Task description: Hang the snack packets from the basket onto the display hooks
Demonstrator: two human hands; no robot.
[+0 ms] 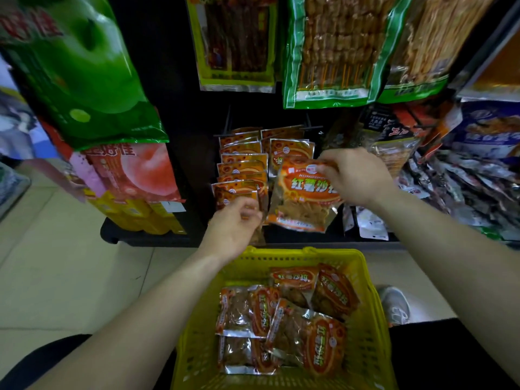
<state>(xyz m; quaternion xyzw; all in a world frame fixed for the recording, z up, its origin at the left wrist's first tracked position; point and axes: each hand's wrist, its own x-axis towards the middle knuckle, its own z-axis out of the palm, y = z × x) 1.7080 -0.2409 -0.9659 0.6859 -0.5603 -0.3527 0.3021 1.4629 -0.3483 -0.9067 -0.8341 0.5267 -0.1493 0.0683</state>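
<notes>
My right hand [356, 177] pinches the top edge of an orange snack packet [302, 198], holding it upright in front of the right display hook [311, 126]. My left hand [233, 225] grips the front packet of the left hanging row [242, 175], which hangs from the left hook [226, 125]. Below, a yellow basket [374, 327] holds several more orange packets [284, 319] lying flat.
Large green and yellow snack bags [329, 49] hang above the hooks. Peach and green bags [112, 114] hang at the left. Dark packets [461, 181] fill the shelf at the right. A grey shoe [394, 305] stands beside the basket on the tiled floor.
</notes>
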